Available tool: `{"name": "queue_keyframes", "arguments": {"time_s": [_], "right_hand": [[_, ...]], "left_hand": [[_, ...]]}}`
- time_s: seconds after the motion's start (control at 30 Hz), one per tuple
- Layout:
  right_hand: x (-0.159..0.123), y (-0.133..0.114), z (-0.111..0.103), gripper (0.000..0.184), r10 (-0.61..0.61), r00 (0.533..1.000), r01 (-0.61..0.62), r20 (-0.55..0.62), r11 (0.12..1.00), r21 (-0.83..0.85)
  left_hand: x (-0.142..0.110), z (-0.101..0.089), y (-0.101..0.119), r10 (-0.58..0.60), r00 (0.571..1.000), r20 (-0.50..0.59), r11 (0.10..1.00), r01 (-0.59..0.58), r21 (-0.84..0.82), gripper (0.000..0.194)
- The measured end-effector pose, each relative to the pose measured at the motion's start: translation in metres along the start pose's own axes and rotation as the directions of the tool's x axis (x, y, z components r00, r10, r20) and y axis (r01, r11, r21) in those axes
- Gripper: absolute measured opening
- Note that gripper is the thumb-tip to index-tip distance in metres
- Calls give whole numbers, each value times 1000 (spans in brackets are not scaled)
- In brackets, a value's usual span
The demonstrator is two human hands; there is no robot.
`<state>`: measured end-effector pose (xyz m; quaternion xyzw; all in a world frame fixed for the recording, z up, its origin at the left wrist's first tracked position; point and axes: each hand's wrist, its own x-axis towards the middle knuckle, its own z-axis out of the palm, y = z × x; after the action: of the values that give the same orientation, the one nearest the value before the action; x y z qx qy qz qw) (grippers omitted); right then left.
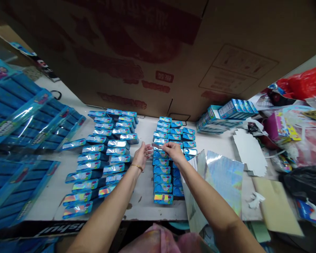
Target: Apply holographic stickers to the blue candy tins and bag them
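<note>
My left hand [142, 154], a bracelet at its wrist, hovers over the white table between two groups of small shiny blue boxes. Its fingers are stretched out and it holds nothing. My right hand [173, 151] is over the right group, thumb and fingers pinched together at a blue box [161, 161] in the near column. A thin strip shows by the fingertips, but I cannot make out what it is. The left group of blue boxes [92, 156] stands in uneven columns beside my left forearm.
A large cardboard carton [147, 63] rises behind the boxes. Clear-wrapped blue packs [23, 116] are stacked at the left. Several blue-white cartons [231, 110] stand at the back right. Shiny holographic sheets [223, 179], a white card [249, 151] and plastic bags [305, 84] lie to the right.
</note>
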<state>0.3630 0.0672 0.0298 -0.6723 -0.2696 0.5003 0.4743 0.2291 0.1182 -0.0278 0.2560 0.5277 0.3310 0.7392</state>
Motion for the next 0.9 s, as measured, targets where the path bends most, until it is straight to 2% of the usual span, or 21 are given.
{"name": "queue_keyframes", "arguments": {"time_s": [0.1, 0.23, 0.3, 0.4, 0.6, 0.8, 0.87, 0.9], "right_hand": [[2, 1, 1, 27, 33, 999, -33, -6, 999, 3], [11, 13, 2, 26, 55, 997, -56, -59, 998, -24], [18, 21, 3, 23, 43, 993, -54, -109, 994, -99], [28, 34, 4, 19, -12, 981, -48, -195, 952, -303], [40, 47, 5, 15, -123, 960, -62, -253, 784, -617], [28, 37, 13, 16, -229, 940, -87, -254, 557, -826], [20, 34, 13, 21, -267, 944, -62, -196, 440, -896], [15, 34, 12, 23, -281, 951, -19, -129, 364, -931]], "left_hand": [[-2, 5, 2, 17, 1000, 25, 999, -16, -28, 46], [7, 4, -3, 99, 994, -43, 994, -101, -40, 43], [14, 1, -7, 136, 988, -75, 991, -136, 5, 43], [26, 0, -13, 193, 975, -113, 979, -184, 92, 44], [42, 1, -24, 218, 968, -125, 971, -202, 130, 49], [50, 1, -34, 263, 963, -57, 953, -250, 172, 52], [50, -1, -35, 309, 948, -72, 920, -279, 277, 46], [49, -2, -36, 330, 942, -62, 894, -291, 341, 39]]}}
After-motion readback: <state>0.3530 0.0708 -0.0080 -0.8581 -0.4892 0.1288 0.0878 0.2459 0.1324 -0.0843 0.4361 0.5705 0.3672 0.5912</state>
